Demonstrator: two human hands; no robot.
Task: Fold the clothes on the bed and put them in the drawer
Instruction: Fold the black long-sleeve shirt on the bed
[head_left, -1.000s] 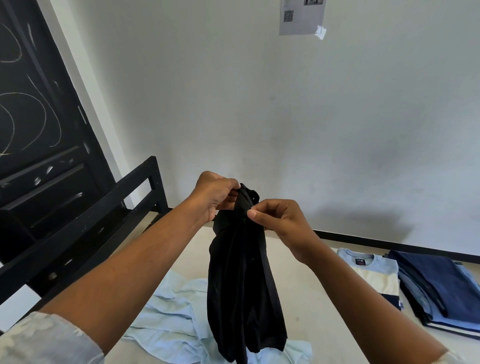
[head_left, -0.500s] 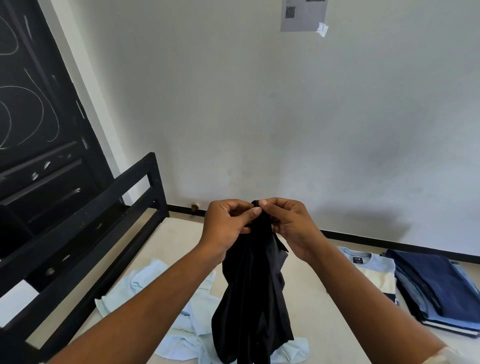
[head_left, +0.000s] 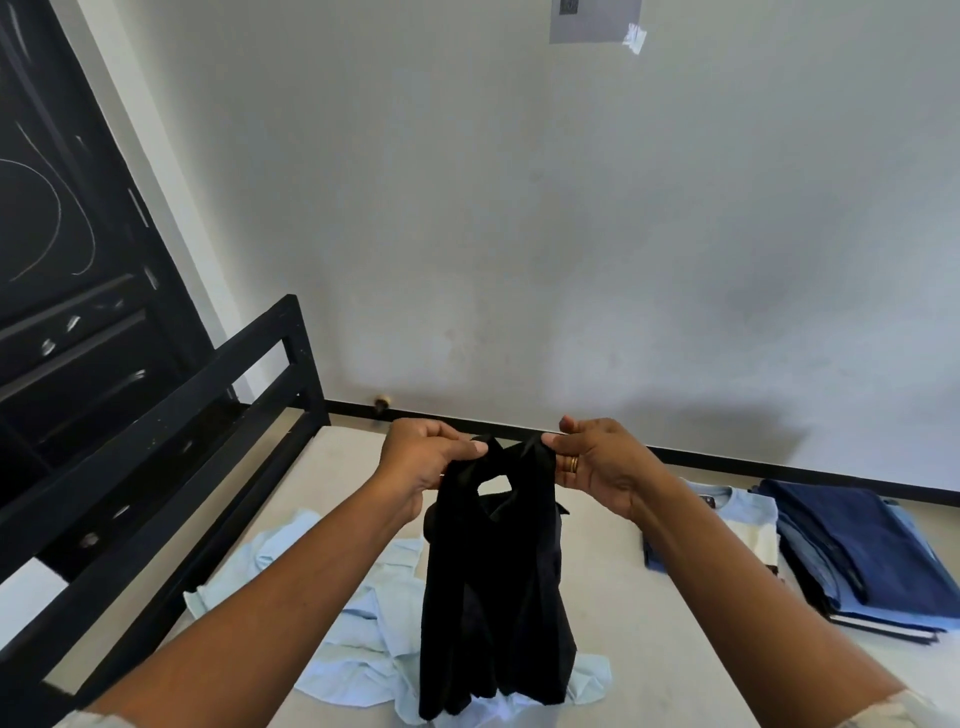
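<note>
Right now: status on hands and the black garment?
Left hand, right hand each pinch top edge of black garment. Hangs unfolded above the bed. Crumpled light blue shirt beneath; folded stack at right.

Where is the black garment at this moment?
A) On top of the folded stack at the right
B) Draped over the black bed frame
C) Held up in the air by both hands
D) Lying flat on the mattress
C: the left hand and right hand each pinch the top of the black garment, which hangs above the crumpled light blue shirt.
</note>
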